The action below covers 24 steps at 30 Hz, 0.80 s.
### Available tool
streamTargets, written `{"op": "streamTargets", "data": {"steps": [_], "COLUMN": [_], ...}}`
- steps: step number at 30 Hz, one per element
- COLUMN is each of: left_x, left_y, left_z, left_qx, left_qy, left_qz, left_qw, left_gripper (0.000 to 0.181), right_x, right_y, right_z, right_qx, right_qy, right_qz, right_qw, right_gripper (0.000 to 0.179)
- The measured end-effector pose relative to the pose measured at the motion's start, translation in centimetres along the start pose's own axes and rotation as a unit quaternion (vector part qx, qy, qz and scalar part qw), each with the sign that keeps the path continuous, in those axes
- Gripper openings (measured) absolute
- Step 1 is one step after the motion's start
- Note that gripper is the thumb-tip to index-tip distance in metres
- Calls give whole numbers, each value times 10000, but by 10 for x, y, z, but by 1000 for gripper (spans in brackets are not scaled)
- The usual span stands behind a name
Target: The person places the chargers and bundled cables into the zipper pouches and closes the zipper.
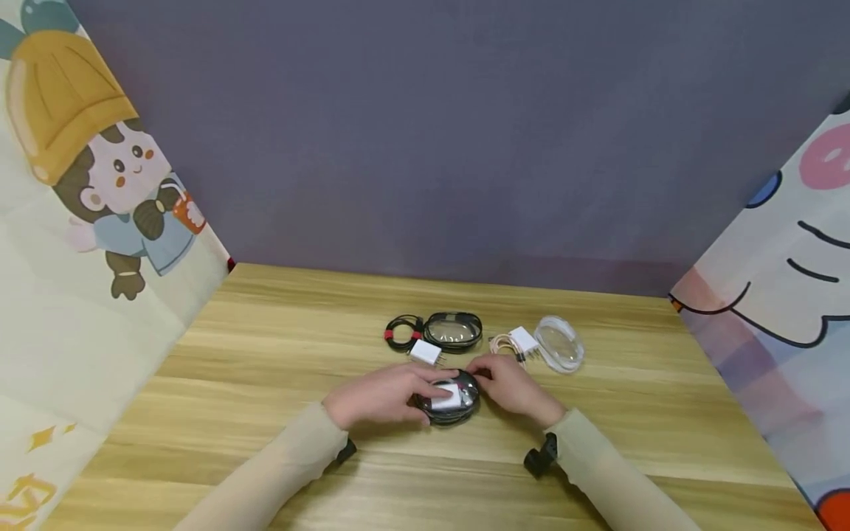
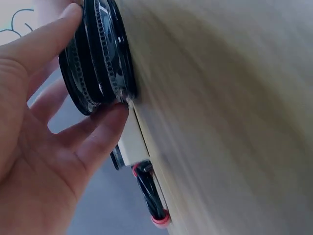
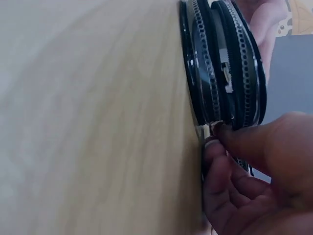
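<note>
A round clear zip case [image 1: 448, 415] with black edging stands in front of me, a white plug adapter [image 1: 446, 398] showing through its top. My left hand [image 1: 392, 394] holds the case from the left, fingers across the top and thumb at the near side. Along its side, the left wrist view shows two rows of zipper teeth [image 2: 105, 49]. My right hand [image 1: 511, 387] is at the case's far right edge. In the right wrist view its thumb and forefinger pinch a small zipper pull [image 3: 213, 129] at the end of the lower zipper. The pull is mostly hidden by the fingertips.
Behind the hands lie a coiled black cable [image 1: 402, 346] with red ties, a white charger [image 1: 426, 352] and a black-rimmed clear case [image 1: 453, 346]. Further right are a pinkish cable [image 1: 502, 341], another white charger [image 1: 524, 339] and a white-rimmed clear case [image 1: 576, 354]. A grey backdrop [image 1: 451, 147] borders the wooden table [image 1: 299, 332].
</note>
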<state>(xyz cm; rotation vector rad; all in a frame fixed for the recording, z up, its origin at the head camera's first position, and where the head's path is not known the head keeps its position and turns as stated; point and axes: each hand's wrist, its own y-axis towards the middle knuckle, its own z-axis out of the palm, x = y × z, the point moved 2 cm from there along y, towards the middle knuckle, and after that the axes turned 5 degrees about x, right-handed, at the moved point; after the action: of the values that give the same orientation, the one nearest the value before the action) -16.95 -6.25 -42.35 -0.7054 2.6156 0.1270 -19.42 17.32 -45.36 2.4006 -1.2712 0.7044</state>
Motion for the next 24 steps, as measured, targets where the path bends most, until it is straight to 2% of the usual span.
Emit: {"op": "streamTargets", "data": {"steps": [4,7,9,14,18,24], "left_x": [-3,-1,1,4,5,4], "left_y": [6,8,8,10,10,9], "left_z": [1,1,1,0,0,0], "left_qx": [99,171,207,408,555,697], "left_qy": [238,349,382,230,150,337], "left_qz": [186,233,290,235,125,279], "left_qw": [9995,9990,9986,9986,9983,9966], "left_gripper": [59,59,60,64,66,66], "right_x": [-5,-7,-9,-11,-11,-12], "right_y": [-1,0,1,-2,-3,-7], "right_z": [-2,-3,-3,-2,0,-1], "right_qx": [-18,153,282,424,460,374], "right_qy": [115,573,1091,2179,2515,2834], "right_qz": [-16,102,296,842,1029,1147], "right_qw": [9999,9982,9932,9714,9613,9514], "right_gripper": [14,14,14,14,15,13]}}
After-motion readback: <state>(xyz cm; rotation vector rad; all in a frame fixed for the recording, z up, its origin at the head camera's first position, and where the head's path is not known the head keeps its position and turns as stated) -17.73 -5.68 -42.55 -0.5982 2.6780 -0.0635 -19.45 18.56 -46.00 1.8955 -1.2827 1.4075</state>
